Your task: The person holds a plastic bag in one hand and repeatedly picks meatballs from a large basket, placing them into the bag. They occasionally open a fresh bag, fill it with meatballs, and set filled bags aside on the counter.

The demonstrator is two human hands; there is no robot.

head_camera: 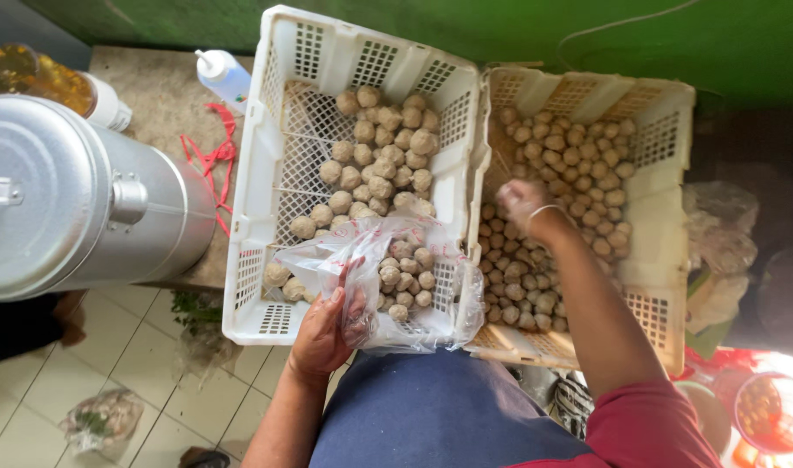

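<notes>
My left hand (325,334) grips the edge of a clear plastic bag (414,290) partly filled with pale meatballs, held over the near corner of the white crate (266,225). That crate holds a loose pile of larger meatballs (375,165). My right hand (522,201) reaches down into the cream crate (665,186), fingers among its several smaller meatballs (578,165); it is blurred, so whether it holds any is unclear. A thin band circles that wrist.
A large metal pot with lid (63,195) stands at the left. A squeeze bottle (225,76) and a jar of yellow liquid (45,80) sit behind it. Plastic bags (717,238) lie right of the crates. Tiled floor (145,364) lies below.
</notes>
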